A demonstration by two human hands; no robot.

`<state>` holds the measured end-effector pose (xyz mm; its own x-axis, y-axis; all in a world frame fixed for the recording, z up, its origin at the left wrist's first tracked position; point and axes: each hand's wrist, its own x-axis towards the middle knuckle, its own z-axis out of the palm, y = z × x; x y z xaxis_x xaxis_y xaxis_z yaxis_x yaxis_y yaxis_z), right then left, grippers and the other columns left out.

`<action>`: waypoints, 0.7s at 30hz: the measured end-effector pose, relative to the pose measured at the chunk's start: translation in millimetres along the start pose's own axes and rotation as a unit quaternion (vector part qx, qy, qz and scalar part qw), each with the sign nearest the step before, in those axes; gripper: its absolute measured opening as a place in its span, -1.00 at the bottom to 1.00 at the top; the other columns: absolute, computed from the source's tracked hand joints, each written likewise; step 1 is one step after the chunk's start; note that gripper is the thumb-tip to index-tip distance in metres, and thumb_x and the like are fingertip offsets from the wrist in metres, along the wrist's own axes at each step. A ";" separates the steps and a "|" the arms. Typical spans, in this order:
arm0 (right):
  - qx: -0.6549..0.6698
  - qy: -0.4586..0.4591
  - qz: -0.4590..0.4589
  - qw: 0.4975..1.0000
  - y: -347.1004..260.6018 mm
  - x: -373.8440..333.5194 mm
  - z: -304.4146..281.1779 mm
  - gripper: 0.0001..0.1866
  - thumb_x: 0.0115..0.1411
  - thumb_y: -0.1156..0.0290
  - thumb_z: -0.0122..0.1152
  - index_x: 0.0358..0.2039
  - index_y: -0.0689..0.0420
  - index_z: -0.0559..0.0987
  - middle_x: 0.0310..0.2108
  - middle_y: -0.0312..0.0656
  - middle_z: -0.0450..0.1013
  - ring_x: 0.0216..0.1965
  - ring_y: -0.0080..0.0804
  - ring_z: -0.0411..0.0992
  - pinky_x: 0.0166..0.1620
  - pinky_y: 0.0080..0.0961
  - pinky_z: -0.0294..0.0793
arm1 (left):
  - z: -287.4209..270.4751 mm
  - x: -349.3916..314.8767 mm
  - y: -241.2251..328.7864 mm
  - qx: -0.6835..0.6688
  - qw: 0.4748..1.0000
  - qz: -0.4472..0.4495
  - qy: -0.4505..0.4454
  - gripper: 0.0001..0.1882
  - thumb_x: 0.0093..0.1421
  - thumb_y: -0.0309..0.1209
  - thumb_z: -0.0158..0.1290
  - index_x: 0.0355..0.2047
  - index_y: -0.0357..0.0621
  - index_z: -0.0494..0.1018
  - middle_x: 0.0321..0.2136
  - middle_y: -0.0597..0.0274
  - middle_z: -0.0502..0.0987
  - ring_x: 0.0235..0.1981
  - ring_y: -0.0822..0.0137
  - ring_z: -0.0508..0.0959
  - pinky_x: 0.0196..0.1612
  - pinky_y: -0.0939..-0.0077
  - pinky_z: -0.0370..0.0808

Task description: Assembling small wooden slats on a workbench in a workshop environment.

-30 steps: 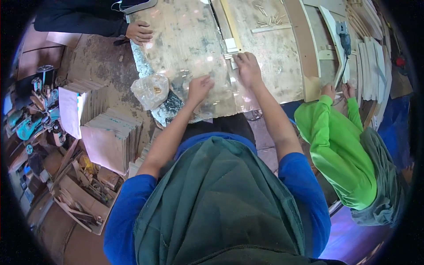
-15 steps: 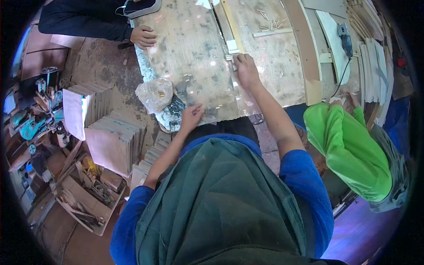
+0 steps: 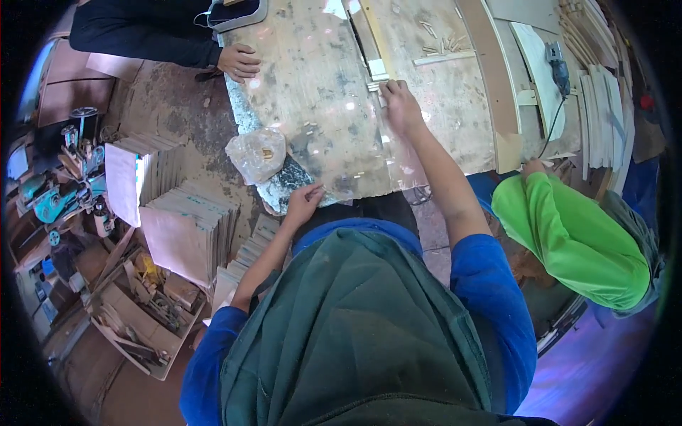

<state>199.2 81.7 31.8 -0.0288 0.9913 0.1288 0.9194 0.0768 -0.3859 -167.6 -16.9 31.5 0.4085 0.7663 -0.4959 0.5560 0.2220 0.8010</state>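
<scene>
My right hand (image 3: 402, 106) is closed at the near end of a long wooden strip (image 3: 375, 35), its fingertips against a few short pale sticks (image 3: 374, 86); what it grips is hidden. Just beyond the fingers a small white block (image 3: 376, 69) lies on the strip. At the table's near edge my left hand (image 3: 304, 203) is held with thumb and fingers drawn together. Anything between them is too small to make out. Close to it lies a clear plastic bag (image 3: 249, 157) with small wooden dowels inside. Loose dowels (image 3: 310, 126) are scattered on the worn tabletop (image 3: 312, 85).
Several dowels (image 3: 444, 45) lie beside a thin batten (image 3: 445, 58). A person's hand (image 3: 239, 62) in a dark sleeve rests at the far left edge. Another person in green (image 3: 568, 241) works at the right, near a corded power tool (image 3: 558, 69). Stacked boards (image 3: 185, 234) stand at left.
My left hand has drawn its fingers in, close to the table edge. The right hand stays at the strip's end. The person in green has shifted an arm. The whole view has moved slightly.
</scene>
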 end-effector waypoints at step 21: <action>-0.043 0.016 -0.029 0.999 10.1 29.7 2.5 -0.54 0.03 0.53 0.10 0.01 0.25 0.50 -0.13 -0.12 0.40 -0.05 -0.17 0.34 0.07 -0.37 0.39 | -1.7 -6.9 -15.4 -0.035 0.999 -0.028 -0.006 -0.65 0.20 -0.48 0.08 0.00 -0.33 0.51 -0.27 0.13 0.65 -0.27 0.45 0.61 -0.16 0.58 0.53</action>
<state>206.7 112.2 29.5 -0.0719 0.9813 0.1785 0.9466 0.1236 -0.2979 -180.2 -24.6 23.2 0.3872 0.7440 -0.5446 0.5272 0.3059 0.7927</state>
